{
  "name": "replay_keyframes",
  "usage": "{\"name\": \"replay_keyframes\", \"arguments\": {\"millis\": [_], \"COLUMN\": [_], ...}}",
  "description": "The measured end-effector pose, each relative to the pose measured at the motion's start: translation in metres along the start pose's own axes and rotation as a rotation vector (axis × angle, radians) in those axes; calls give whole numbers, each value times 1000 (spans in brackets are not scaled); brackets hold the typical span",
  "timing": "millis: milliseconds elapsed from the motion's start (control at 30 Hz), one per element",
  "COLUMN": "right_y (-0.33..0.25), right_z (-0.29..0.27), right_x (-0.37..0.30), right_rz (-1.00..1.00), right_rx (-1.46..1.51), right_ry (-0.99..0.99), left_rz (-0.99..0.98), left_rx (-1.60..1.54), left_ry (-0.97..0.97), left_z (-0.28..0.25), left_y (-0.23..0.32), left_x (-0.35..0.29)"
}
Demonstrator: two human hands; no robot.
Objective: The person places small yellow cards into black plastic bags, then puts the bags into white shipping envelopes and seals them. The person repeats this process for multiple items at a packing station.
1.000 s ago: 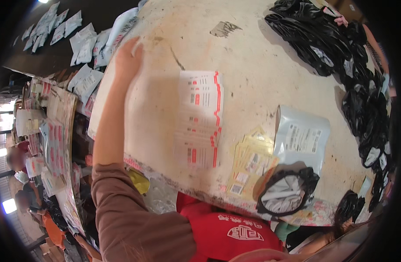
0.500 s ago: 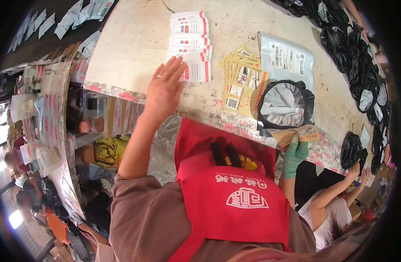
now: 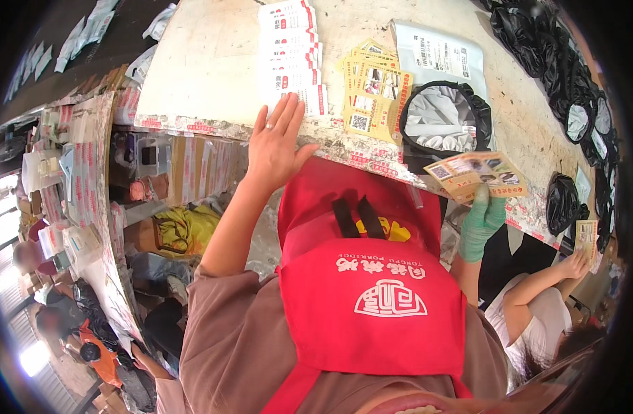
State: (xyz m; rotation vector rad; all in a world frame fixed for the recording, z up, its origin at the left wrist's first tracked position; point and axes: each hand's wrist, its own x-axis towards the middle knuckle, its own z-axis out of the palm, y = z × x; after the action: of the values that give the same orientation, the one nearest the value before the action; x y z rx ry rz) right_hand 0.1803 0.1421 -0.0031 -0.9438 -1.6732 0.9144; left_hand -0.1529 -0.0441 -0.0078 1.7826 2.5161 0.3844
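Note:
My left hand (image 3: pixel 276 141), bare with a ring, lies open at the table's near edge. Its outstretched fingertips reach the nearest of the white-and-red cards (image 3: pixel 291 55), which are fanned in an overlapping column. In a green glove, my right hand (image 3: pixel 482 224) pinches a yellow printed card (image 3: pixel 478 174) by its near edge, just off the table edge. Beyond that card sits a mailing bag with a black rim (image 3: pixel 483 110), its mouth spread to show a silvery lining. A fanned pile of yellow cards (image 3: pixel 373 93) lies left of the bag.
A pale labelled mailing bag (image 3: pixel 440 52) lies behind the open one. Black bags (image 3: pixel 530 52) line the table's right side. At the right, a co-worker's hand (image 3: pixel 574 264) holds a yellow card beside another black bag (image 3: pixel 563 201). Shelves with cardboard (image 3: pixel 206 169) stand left.
My right hand has raised the yellow card and tilted its printed face into view. My left hand has shifted slightly right against the cards. The co-worker now holds up a yellow card.

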Motion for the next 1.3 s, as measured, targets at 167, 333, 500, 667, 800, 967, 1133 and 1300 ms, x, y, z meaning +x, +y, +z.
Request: {"name": "replay_keyframes", "arguments": {"millis": [167,333,500,667,800,967,1133,1300], "right_y": [-30,-34,-31,-25,-30,-15,-24,-25], "right_z": [16,42,39,43,48,49,47,43], "right_x": [4,5,-1,-5,1,5,7,-4], "right_rz": [50,-54,-17,20,243,306,146,416], "right_rx": [-182,-131,-127,-36,95,115,78,145], "right_ry": [-353,-477,-503,-594,-590,-600,-555,-623], "left_rz": [103,5,129,154,277,190,186,251], "left_rx": [-65,-35,28,-26,-4,-241,-180,-5], "left_ry": [42,92,-20,61,42,193,111,94], "left_z": [7,-14,2,-14,-3,-12,-9,-10], "left_y": [-11,-6,-11,-9,-23,5,18,-24], "left_x": [-17,13,-15,-7,-20,-26,-15,-15]}}
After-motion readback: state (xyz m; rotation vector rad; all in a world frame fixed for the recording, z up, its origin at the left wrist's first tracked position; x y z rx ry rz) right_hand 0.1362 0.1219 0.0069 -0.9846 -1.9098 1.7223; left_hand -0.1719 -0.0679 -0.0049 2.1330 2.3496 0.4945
